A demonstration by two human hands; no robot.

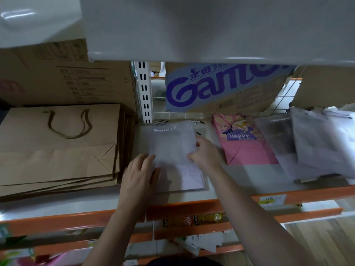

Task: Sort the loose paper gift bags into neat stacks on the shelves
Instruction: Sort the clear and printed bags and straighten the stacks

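In the head view, your left hand (140, 173) presses straight fingers on the white bags (172, 144) mid-shelf (240, 179); your right hand (205, 152) pinches their right edge. Brown bags (57, 146) at the left end look stacked. The pink bag (247, 150) and wrapped bags (317, 143) look unsorted.

Blue box (211, 89) lettering hidden (by upper shelf (192, 31)).
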